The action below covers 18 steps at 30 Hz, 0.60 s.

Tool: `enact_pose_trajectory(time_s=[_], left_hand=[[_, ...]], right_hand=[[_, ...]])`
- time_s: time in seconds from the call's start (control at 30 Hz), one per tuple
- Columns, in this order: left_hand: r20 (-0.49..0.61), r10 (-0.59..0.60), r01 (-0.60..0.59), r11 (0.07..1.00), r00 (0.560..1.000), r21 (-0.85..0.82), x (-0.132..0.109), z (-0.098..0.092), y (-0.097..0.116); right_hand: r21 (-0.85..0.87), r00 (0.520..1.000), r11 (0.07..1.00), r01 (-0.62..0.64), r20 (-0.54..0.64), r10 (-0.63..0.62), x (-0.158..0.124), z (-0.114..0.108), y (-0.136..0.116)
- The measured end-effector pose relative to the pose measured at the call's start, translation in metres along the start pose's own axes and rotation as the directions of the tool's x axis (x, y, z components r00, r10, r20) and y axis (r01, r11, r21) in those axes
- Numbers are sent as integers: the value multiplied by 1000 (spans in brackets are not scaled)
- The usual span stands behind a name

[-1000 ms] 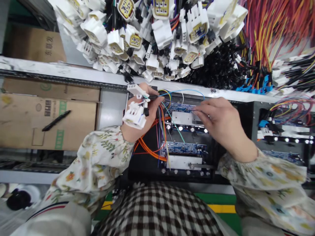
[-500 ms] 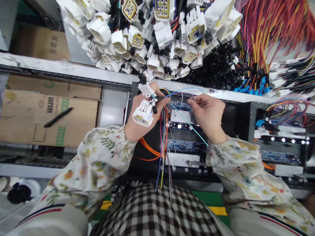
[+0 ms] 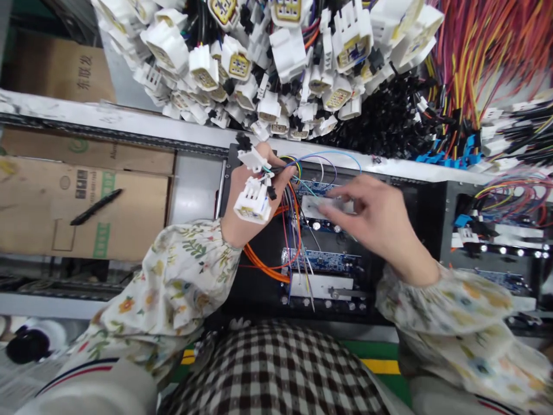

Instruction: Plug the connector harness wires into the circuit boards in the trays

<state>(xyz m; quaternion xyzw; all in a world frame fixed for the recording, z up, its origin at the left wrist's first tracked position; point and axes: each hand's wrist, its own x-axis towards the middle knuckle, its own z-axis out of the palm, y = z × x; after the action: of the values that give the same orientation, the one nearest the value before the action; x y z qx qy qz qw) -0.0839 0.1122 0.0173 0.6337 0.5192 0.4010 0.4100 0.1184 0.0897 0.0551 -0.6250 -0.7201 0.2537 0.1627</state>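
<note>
White plastic wire connectors (image 3: pixel 253 200) sit in the person's left hand (image 3: pixel 254 196), one larger block against the palm and a smaller one (image 3: pixel 253 159) up near the fingertips. The left fingers are closed, grasping the connectors and the bunched wires behind them. Thin coloured wires (image 3: pixel 328 157) arc from that hand to the right in blue and purple loops, and others hang down past it, with a bundle of orange wires (image 3: pixel 268 268) lying below.

The hand is over the left side of a black frame (image 3: pixel 259 294) that carries two blue circuit boards (image 3: pixel 322 260), each with a white metal plate (image 3: pixel 322 286). The right hand (image 3: pixel 380 222) is over the upper board, its fingers open and loosely extended, grasping nothing that shows. Its fingertips (image 3: pixel 328 208) are at the upper plate; I cannot tell whether they touch it.

Along the frame's top edge runs a white rail (image 3: pixel 116 124). Beyond it hangs a dense mass of finished connectors (image 3: pixel 242 75) and red-orange wires (image 3: pixel 484 46). Left of the frame lies a flattened cardboard box (image 3: pixel 82 210), with a black pen (image 3: pixel 95 206) on it.
</note>
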Motion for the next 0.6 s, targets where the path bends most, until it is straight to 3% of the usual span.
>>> enact_pose_trajectory(time_s=[0.07,0.13,0.23,0.33,0.43,0.6], left_hand=[[-36,-19,19,1000,999,-12,1,0,3],[-92,-25,25,1000,995,-7,1,0,7],[-114,33,-32,999,993,17,0,2,10],[-105,85,-87,996,991,-17,-1,3,9],[-105,97,-99,995,990,-13,0,3,5],[-16,187,-188,981,982,-48,6,4,-3]], right_hand=[[-85,996,995,54,75,-47,-8,-9,-3],[-145,998,988,-47,-57,40,-10,-10,0],[50,944,980,-191,-264,198,-3,2,10],[230,931,959,-166,-284,230,9,22,21],[261,926,955,-141,-306,220,16,34,25],[255,922,956,-144,-316,223,16,36,24]])
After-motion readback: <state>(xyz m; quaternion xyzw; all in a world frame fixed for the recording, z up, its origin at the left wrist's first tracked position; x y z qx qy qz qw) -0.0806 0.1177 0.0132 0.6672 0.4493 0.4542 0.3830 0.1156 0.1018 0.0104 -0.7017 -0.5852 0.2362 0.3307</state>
